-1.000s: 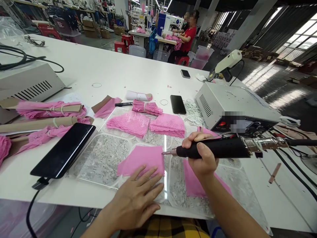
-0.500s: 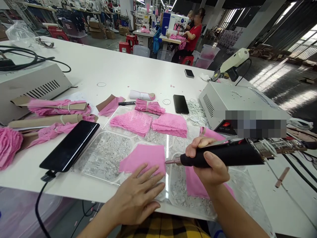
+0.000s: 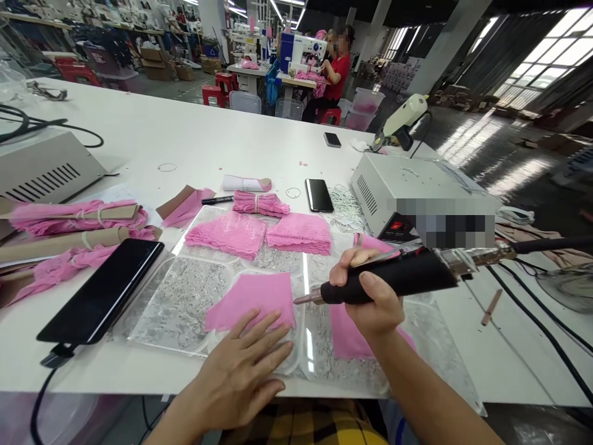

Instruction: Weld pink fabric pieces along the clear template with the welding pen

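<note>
A flat pink fabric piece (image 3: pixel 259 295) lies on a clear plastic template (image 3: pixel 180 296). My left hand (image 3: pixel 245 371) rests on its lower edge, fingers spread. My right hand (image 3: pixel 373 296) is closed around a black handheld tool (image 3: pixel 398 278), whose metal tip touches or nearly touches the fabric's right edge. Part of another pink piece (image 3: pixel 347 337) shows beneath my right hand. Two stacks of pink lace pieces, a left one (image 3: pixel 229 233) and a right one (image 3: pixel 300 233), sit behind the flat piece, with a tied pink bundle (image 3: pixel 260 203) beyond them.
A large black phone (image 3: pixel 102 290) with a cable lies at the left, near pink rolls (image 3: pixel 74 216). A smaller phone (image 3: pixel 319 195), a pile of thin ties (image 3: pixel 345 207) and a grey box (image 3: pixel 407 185) stand further back. A person in red (image 3: pixel 337 74) works at a sewing machine.
The whole view has shifted, so the table's things appear further left. Both hands keep their places at the fabric, and the tool's tip stays at its right edge.
</note>
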Demonstrator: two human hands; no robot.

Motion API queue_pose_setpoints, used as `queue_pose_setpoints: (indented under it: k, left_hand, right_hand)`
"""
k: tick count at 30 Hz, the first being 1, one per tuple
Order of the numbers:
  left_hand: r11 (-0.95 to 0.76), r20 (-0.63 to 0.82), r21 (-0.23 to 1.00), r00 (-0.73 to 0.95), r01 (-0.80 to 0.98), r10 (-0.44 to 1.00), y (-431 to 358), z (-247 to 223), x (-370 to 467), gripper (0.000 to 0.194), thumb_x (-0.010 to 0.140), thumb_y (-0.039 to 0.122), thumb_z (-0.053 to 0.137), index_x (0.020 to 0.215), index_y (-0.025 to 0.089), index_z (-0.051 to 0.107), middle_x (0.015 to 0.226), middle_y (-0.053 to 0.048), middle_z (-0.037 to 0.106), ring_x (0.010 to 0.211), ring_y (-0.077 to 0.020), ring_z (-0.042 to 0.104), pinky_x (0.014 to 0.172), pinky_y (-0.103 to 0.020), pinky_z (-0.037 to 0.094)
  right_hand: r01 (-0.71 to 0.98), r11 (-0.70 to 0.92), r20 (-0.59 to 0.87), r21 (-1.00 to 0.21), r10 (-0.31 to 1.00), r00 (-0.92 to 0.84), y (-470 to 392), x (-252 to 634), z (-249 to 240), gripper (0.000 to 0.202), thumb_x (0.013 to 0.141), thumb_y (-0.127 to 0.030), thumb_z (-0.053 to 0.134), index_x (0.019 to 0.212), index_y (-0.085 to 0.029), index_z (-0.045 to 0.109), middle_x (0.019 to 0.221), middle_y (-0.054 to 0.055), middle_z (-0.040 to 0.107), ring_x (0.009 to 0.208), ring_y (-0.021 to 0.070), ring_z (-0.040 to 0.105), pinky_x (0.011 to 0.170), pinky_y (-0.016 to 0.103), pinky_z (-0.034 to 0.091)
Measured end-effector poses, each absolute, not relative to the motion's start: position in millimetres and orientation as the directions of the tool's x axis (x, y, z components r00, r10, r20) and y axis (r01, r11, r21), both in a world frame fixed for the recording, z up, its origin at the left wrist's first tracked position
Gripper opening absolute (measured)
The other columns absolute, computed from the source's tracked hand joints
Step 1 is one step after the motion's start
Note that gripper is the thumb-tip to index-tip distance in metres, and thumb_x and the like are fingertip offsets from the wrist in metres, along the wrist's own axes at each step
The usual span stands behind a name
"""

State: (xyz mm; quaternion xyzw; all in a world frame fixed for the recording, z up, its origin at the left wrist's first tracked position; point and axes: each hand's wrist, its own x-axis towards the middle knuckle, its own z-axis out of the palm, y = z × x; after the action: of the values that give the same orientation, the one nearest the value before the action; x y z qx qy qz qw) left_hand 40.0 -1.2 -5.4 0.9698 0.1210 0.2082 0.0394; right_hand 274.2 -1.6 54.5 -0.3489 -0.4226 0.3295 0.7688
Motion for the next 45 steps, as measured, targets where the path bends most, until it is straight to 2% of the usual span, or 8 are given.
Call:
queue_pose_setpoints:
  k: [2, 7, 10, 13, 17, 26, 34, 45]
  left_hand:
    - [-0.967, 0.459, 0.122, 0.851, 0.223, 0.254, -2, -5, 43, 0.037, 0.089, 0.021, 0.055, 0.125, 0.016, 0.058, 0.134, -0.01, 0.058, 0.138, -0.0288, 0.039, 0.114, -0.049, 0.033]
    - [-0.972, 0.563, 0.104, 0.793, 0.211, 0.232, -15, -2, 75, 0.03, 0.092, 0.009, 0.049, 0.117, 0.012, 0.063, 0.123, -0.01, 0.066, 0.126, -0.0231, 0.053, 0.111, -0.037, 0.04]
    - [-0.971, 0.579, 0.113, 0.78, 0.213, 0.238, -22, -1, 104, 0.026, 0.094, 0.011, 0.047, 0.114, 0.011, 0.064, 0.12, -0.011, 0.067, 0.12, -0.0247, 0.058, 0.102, -0.037, 0.048]
    - [-0.962, 0.557, 0.129, 0.785, 0.241, 0.272, -25, -5, 128, 0.024, 0.094, 0.016, 0.049, 0.113, 0.011, 0.064, 0.12, -0.012, 0.067, 0.118, -0.0275, 0.059, 0.097, -0.041, 0.051]
    - [-0.953, 0.533, 0.121, 0.792, 0.277, 0.298, -27, -10, 145, 0.027, 0.094, 0.018, 0.051, 0.118, 0.012, 0.062, 0.125, -0.014, 0.063, 0.123, -0.0283, 0.056, 0.1, -0.044, 0.049]
    - [-0.976, 0.482, 0.073, 0.849, 0.207, 0.216, -25, -13, 176, 0.031, 0.097, 0.019, 0.046, 0.122, 0.008, 0.059, 0.126, -0.017, 0.062, 0.123, -0.0304, 0.056, 0.1, -0.047, 0.051]
    - [-0.977, 0.433, 0.089, 0.876, 0.192, 0.212, -25, -16, 187, 0.036, 0.1, 0.031, 0.043, 0.128, 0.012, 0.056, 0.133, -0.014, 0.058, 0.126, -0.0301, 0.053, 0.1, -0.046, 0.049]
    - [-0.975, 0.383, 0.087, 0.896, 0.206, 0.223, -24, -15, 185, 0.038, 0.101, 0.034, 0.041, 0.133, 0.016, 0.053, 0.139, -0.012, 0.054, 0.13, -0.0305, 0.049, 0.103, -0.051, 0.044]
  right_hand:
    - [-0.174, 0.555, 0.428, -0.813, 0.774, 0.467, -4, 285, 63, 0.012, 0.07, -0.031, 0.061, 0.077, -0.021, 0.059, 0.076, 0.0, 0.057, 0.051, 0.0107, 0.055, 0.048, 0.028, 0.046]
    - [-0.037, 0.575, 0.456, -0.817, 0.685, 0.569, -16, 324, 71, 0.01, 0.067, -0.028, 0.057, 0.074, -0.021, 0.058, 0.075, 0.0, 0.056, 0.05, 0.0103, 0.052, 0.05, 0.029, 0.046]
    - [-0.05, 0.569, 0.43, -0.821, 0.674, 0.601, -24, 339, 63, 0.011, 0.067, -0.028, 0.056, 0.075, -0.021, 0.058, 0.076, 0.0, 0.055, 0.051, 0.0102, 0.052, 0.052, 0.029, 0.046]
    - [-0.107, 0.549, 0.38, -0.829, 0.693, 0.613, -29, 343, 51, 0.012, 0.068, -0.029, 0.057, 0.077, -0.021, 0.057, 0.076, 0.0, 0.054, 0.053, 0.0106, 0.051, 0.052, 0.03, 0.046]
    - [-0.107, 0.53, 0.362, -0.841, 0.699, 0.617, -32, 345, 46, 0.013, 0.069, -0.03, 0.059, 0.078, -0.021, 0.058, 0.078, 0.001, 0.055, 0.053, 0.0117, 0.051, 0.053, 0.032, 0.046]
    - [-0.033, 0.554, 0.373, -0.832, 0.602, 0.706, -47, 382, 58, 0.012, 0.068, -0.029, 0.057, 0.077, -0.02, 0.058, 0.079, 0.0, 0.055, 0.053, 0.0107, 0.053, 0.054, 0.031, 0.048]
    - [-0.043, 0.57, 0.362, -0.82, 0.577, 0.732, -65, 403, 49, 0.012, 0.067, -0.026, 0.059, 0.077, -0.02, 0.063, 0.079, 0.001, 0.058, 0.054, 0.0117, 0.055, 0.052, 0.031, 0.047]
    - [0.0, 0.583, 0.394, -0.813, 0.549, 0.737, -73, 410, 41, 0.012, 0.068, -0.026, 0.056, 0.077, -0.019, 0.061, 0.078, 0.001, 0.056, 0.052, 0.0106, 0.053, 0.051, 0.03, 0.047]
